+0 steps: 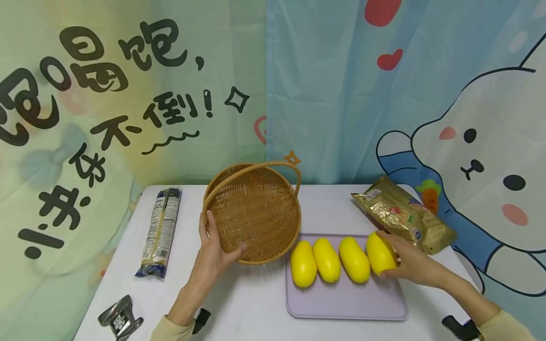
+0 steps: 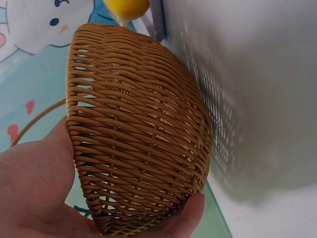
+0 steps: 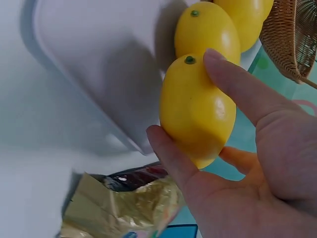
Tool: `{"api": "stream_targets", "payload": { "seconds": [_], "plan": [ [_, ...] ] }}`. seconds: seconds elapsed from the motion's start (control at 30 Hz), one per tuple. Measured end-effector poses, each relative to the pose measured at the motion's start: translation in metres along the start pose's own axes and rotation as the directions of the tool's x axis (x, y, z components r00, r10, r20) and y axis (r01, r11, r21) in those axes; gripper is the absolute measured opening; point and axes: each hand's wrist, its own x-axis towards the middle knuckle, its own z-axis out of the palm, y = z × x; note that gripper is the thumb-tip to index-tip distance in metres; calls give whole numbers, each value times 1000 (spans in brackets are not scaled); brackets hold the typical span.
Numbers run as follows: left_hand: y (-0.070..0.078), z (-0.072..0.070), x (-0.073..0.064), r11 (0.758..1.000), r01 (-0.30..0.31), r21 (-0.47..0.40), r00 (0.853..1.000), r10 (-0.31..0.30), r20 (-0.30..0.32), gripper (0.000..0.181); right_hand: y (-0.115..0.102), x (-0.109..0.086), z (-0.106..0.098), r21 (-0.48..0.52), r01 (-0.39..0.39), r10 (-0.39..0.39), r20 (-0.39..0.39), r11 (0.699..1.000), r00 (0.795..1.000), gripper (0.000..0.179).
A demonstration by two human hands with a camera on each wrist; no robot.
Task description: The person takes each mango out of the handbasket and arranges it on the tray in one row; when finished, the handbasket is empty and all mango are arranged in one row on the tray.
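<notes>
My left hand (image 1: 214,258) grips a brown wicker basket (image 1: 260,218) by its left side, thumb at the front rim. The basket is tilted with its open mouth towards me, and its looped handle rises at the top. In the left wrist view the woven outside of the basket (image 2: 138,134) fills the middle. My right hand (image 1: 415,263) holds a smooth yellow mango (image 1: 379,253) at the right end of a row, fingers and thumb round it. A green stem dot marks the mango (image 3: 195,106) in the right wrist view. Three more mangoes (image 1: 327,260) lie on the pale purple tray (image 1: 345,305).
A gold snack bag (image 1: 401,213) lies behind the tray's right corner, close to my right hand. On the left of the white table lie a long clear-and-blue packet (image 1: 161,232) and a small black wrapped packet (image 1: 121,318). A printed curtain (image 1: 324,94) hangs behind the table.
</notes>
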Motion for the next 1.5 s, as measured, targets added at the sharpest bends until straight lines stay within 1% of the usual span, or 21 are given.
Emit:
{"api": "stream_targets", "payload": {
  "seconds": [0.17,0.27,0.5,0.63,0.73,0.93,1.2,1.5],
  "plan": [
    [0,0,0,1000,-11,3,1000,11,-7,129,7,0,4,56,-9,8,28,998,1000,102],
    [1,-1,0,1000,-3,2,1000,3,0,129,10,0,8,92,-25,20,50,995,999,103],
    [1,0,0,1000,7,-14,1000,-7,11,129,12,1,14,112,-54,46,73,992,996,104],
    [1,0,1,1000,7,-17,1000,-6,20,129,13,0,14,142,-67,55,90,988,994,105],
    [1,0,1,1000,0,-16,1000,1,16,129,14,0,14,163,-94,76,110,982,991,105],
    [2,0,1,1000,-12,0,1000,12,5,128,14,0,13,194,-103,77,138,976,987,104],
    [2,-1,2,1000,-6,9,1000,6,8,127,12,1,13,198,-108,79,147,974,986,105],
    [0,-4,4,1000,8,-2,1000,-8,20,128,8,0,9,192,-112,82,159,975,984,105]
  ]
}}
